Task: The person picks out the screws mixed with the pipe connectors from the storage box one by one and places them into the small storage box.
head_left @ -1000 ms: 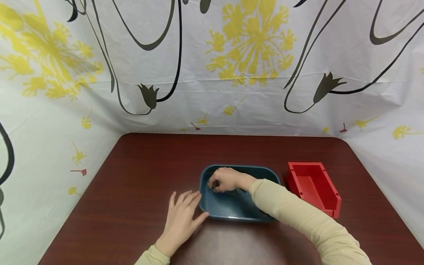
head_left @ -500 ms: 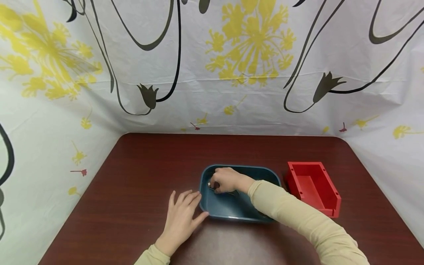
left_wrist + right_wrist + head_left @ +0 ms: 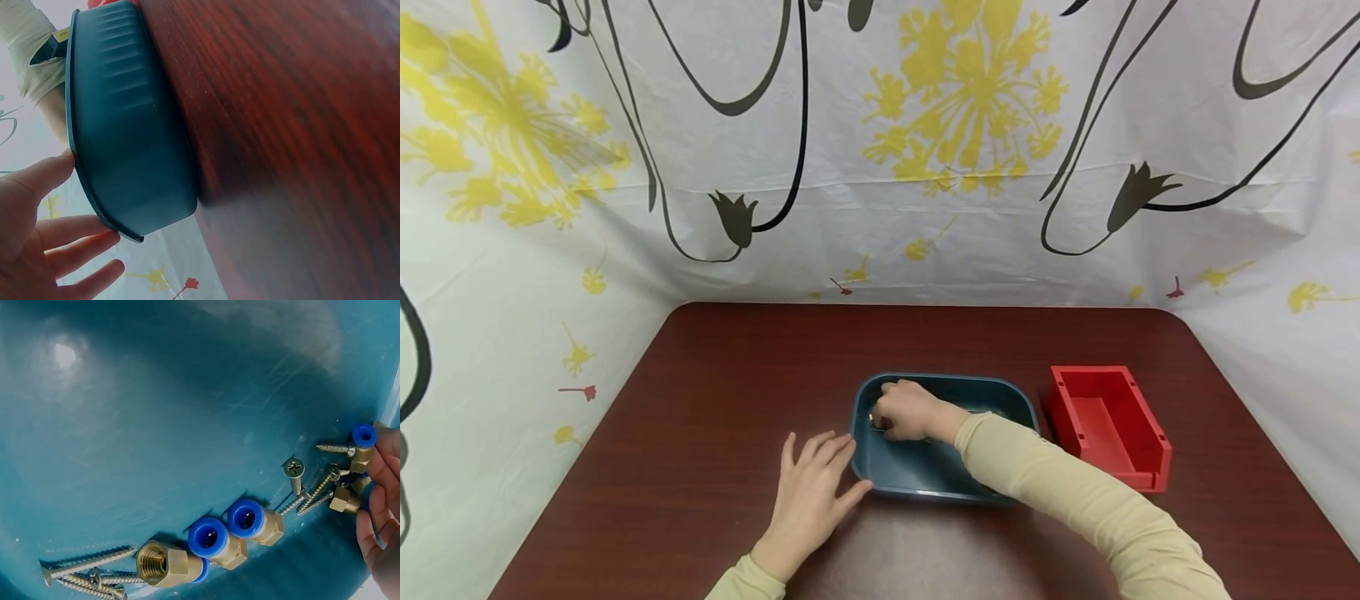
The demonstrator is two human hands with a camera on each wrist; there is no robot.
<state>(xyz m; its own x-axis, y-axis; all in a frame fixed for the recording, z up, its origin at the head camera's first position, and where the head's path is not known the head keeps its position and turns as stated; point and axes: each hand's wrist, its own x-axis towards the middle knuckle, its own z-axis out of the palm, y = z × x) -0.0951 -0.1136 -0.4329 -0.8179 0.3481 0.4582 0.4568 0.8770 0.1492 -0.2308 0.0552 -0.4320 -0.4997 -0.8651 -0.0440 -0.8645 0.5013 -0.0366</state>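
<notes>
In the head view, my right hand point(image 3: 913, 410) reaches into a blue-green tray point(image 3: 917, 483), its fingers curled at the left end. In the right wrist view, its thumb and fingers are about a brass push-in fitting point(image 3: 362, 447) with a blue collar. Another brass fitting point(image 3: 344, 499) lies by the lower fingertips, and a screw point(image 3: 295, 475) is close by. More fittings point(image 3: 219, 542) and several screws point(image 3: 94, 569) lie along the tray wall. My left hand point(image 3: 808, 504) is spread at the tray's left end, thumb and fingertips touching the rim point(image 3: 72, 119).
A red open-fronted bin point(image 3: 1105, 417) stands just right of the tray on the dark wooden table point(image 3: 752, 375). Behind the table hangs a white patterned cloth point(image 3: 850, 167). My right forearm crosses the tray's front right part.
My right hand has turned slightly and its fingers have closed in, hiding the gap by the thumb. The right forearm has shifted a little left. My left hand stays at the rim.
</notes>
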